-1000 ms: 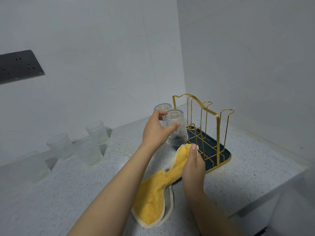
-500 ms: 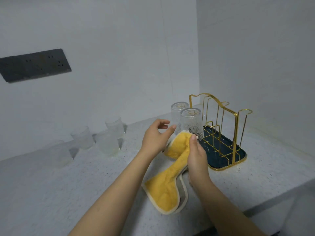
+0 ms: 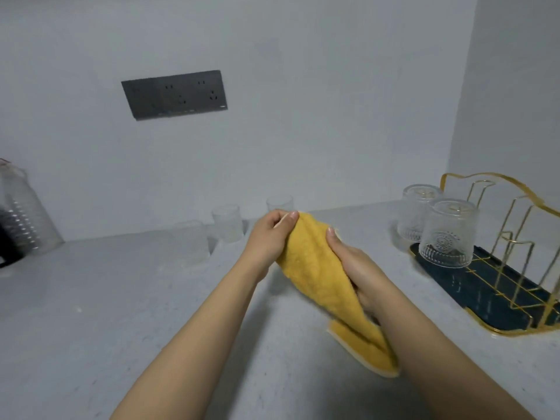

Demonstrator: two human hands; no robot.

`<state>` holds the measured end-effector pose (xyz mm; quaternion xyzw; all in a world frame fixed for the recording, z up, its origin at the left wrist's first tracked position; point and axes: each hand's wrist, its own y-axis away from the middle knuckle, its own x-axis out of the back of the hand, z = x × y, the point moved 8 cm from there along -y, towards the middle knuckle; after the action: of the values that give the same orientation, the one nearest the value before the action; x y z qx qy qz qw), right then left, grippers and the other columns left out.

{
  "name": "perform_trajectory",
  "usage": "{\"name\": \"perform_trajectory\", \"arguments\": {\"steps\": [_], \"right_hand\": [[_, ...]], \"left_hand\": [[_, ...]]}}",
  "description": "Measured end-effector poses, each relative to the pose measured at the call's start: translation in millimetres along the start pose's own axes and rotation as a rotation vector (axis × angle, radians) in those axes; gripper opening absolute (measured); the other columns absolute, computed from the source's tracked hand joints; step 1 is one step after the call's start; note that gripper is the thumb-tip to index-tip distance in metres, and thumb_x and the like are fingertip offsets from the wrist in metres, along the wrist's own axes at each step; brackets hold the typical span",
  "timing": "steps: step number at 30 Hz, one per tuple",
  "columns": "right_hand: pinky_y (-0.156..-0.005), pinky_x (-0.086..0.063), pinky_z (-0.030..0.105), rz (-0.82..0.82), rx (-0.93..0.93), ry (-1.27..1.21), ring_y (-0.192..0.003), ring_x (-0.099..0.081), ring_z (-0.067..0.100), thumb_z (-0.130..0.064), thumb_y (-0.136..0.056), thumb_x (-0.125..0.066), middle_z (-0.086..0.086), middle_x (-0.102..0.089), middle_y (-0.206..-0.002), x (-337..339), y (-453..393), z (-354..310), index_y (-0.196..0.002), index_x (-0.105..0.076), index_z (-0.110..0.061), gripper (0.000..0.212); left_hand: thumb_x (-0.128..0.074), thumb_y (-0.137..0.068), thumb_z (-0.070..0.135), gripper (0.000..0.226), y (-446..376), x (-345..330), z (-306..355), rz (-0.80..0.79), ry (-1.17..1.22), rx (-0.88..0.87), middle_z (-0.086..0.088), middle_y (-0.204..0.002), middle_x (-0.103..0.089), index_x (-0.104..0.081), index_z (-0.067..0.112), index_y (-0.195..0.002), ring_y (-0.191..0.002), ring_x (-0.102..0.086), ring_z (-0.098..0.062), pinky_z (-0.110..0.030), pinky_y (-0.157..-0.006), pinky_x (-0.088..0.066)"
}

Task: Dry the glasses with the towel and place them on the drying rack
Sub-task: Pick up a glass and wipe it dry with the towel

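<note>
I have the yellow towel [image 3: 315, 268] held up between both hands, clear of the tabletop [image 3: 91, 298]. My left hand [image 3: 269, 237] pinches its top corner between thumb and curled fingers, and my right hand [image 3: 354, 268] wraps around the middle of the cloth with the thumb pressed on top, so the lower end hangs loose past my wrist. I judge this grip is meant to gather the towel ready for the next glass.

Two glasses are already upside down on the drying rack [image 3: 515, 286] at the far right, the nearer glass [image 3: 448, 234] standing just in front of the farther glass [image 3: 418, 213], mouths down on the dark tray so they can drain beside the gold wires.

Three more glasses [image 3: 227, 222] stand upright against the back wall, beyond my hands and well apart from the rack. They look undried, so I judge the job is partly done, with one of those to be picked up next.
</note>
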<state>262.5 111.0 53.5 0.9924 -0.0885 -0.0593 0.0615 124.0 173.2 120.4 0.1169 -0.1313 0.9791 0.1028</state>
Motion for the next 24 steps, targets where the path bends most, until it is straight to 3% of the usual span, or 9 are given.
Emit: {"name": "perform_trajectory", "arguments": {"steps": [5,7,10,13,16,20,22,24], "right_hand": [[-0.091,-0.050,0.044,-0.113,-0.156,-0.363,-0.103,-0.064,0.034,-0.043,-0.076,-0.063,0.022,-0.067,-0.111,-28,-22,22,-0.113,-0.061,-0.002,0.055],[-0.084,-0.051,0.042,-0.085,-0.200,-0.401,-0.104,-0.064,0.034,-0.041,-0.082,-0.060,0.023,-0.066,-0.113,-35,-30,29,-0.116,-0.059,0.001,0.054],[-0.082,-0.053,0.041,-0.012,-0.238,-0.394,-0.101,-0.066,0.033,-0.045,-0.069,-0.069,0.021,-0.067,-0.111,-39,-41,44,-0.119,-0.059,0.000,0.069],[-0.089,-0.052,0.046,0.026,-0.243,-0.376,-0.097,-0.068,0.033,-0.048,-0.064,-0.073,0.018,-0.069,-0.108,-40,-48,56,-0.121,-0.059,-0.003,0.074],[-0.085,-0.054,0.045,0.092,-0.228,-0.338,-0.095,-0.068,0.031,-0.046,-0.077,-0.068,0.015,-0.069,-0.107,-34,-56,61,-0.121,-0.058,-0.008,0.059],[-0.078,-0.054,0.044,0.184,-0.241,-0.306,-0.096,-0.064,0.032,-0.048,-0.081,-0.064,0.014,-0.065,-0.112,-21,-64,69,-0.132,-0.050,-0.009,0.066],[-0.078,-0.053,0.045,0.200,-0.260,-0.308,-0.098,-0.063,0.033,-0.049,-0.082,-0.063,0.016,-0.063,-0.117,-20,-63,70,-0.133,-0.049,-0.010,0.065],[-0.082,-0.052,0.047,0.200,-0.275,-0.293,-0.099,-0.062,0.034,-0.049,-0.084,-0.060,0.017,-0.062,-0.118,-18,-64,70,-0.132,-0.049,-0.010,0.063]], "left_hand": [[-0.060,-0.095,0.033,0.027,-15,26,-42,0.081,-0.033,0.128,-0.002,-0.075,-0.059,-0.060,0.014,-0.076,-0.070,-0.053,-0.014,-0.028,-0.066,-0.042],[-0.061,-0.095,0.033,0.028,-17,29,-63,0.109,-0.091,0.161,0.002,-0.070,-0.057,-0.058,0.016,-0.073,-0.068,-0.053,-0.013,-0.027,-0.064,-0.042],[-0.058,-0.095,0.036,0.025,-20,35,-85,0.194,-0.161,0.180,0.006,-0.076,-0.058,-0.055,0.019,-0.077,-0.077,-0.055,-0.015,-0.028,-0.068,-0.042],[-0.058,-0.094,0.038,0.020,-24,44,-97,0.298,-0.202,0.135,-0.001,-0.096,-0.061,-0.056,0.018,-0.093,-0.089,-0.058,-0.017,-0.025,-0.068,-0.043],[-0.062,-0.092,0.040,0.040,-34,51,-106,0.384,-0.206,0.123,-0.008,-0.124,-0.049,-0.050,0.012,-0.119,-0.112,-0.053,-0.022,-0.029,-0.088,-0.044],[-0.068,-0.088,0.041,0.082,-57,36,-126,0.238,-0.130,0.230,-0.012,-0.152,-0.030,-0.026,0.005,-0.148,-0.137,-0.038,-0.026,-0.038,-0.110,-0.037],[-0.071,-0.086,0.036,0.085,-65,25,-129,0.127,-0.058,0.229,-0.009,-0.154,-0.034,-0.024,0.007,-0.151,-0.135,-0.042,-0.022,-0.035,-0.106,-0.040],[-0.076,-0.083,0.027,0.078,-69,13,-128,0.068,-0.001,0.182,-0.003,-0.141,-0.048,-0.033,0.010,-0.145,-0.119,-0.050,-0.016,-0.029,-0.094,-0.042]]}}
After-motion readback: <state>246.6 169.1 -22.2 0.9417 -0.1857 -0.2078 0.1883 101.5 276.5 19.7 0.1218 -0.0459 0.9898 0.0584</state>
